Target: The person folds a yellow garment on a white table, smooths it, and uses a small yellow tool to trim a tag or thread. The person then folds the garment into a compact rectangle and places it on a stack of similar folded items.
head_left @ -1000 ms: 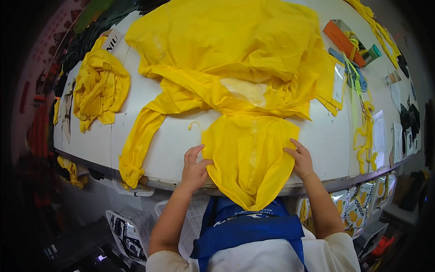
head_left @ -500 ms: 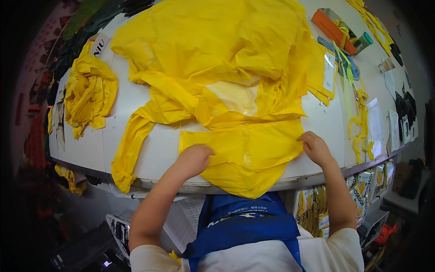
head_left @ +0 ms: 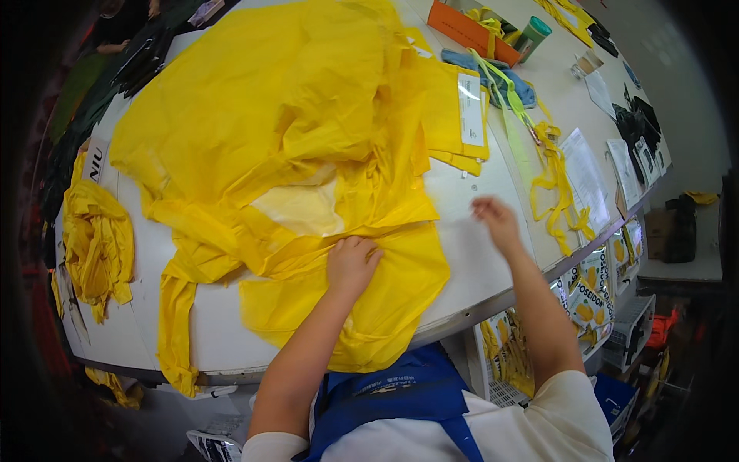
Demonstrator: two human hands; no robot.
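Note:
A big yellow plastic garment [head_left: 277, 131] lies spread over the white table [head_left: 477, 262], its lower part folded up near the front edge and one sleeve [head_left: 175, 323] hanging toward the left. My left hand [head_left: 352, 262] presses on the fold of the yellow garment, fingers curled. My right hand [head_left: 496, 219] hovers over bare table to the right of the garment, fingers loose, holding nothing.
A crumpled yellow bundle [head_left: 96, 246] lies at the table's left end. Flat yellow pouches [head_left: 462, 115], yellow straps [head_left: 550, 173], an orange tray [head_left: 469, 29], a green cup [head_left: 533, 35] and papers [head_left: 585, 173] sit to the right. Packaged goods [head_left: 596, 289] hang below the table edge.
The hanging lower part of the garment has been folded up onto the table. My right hand let go of it and moved right; my left hand now presses the fold.

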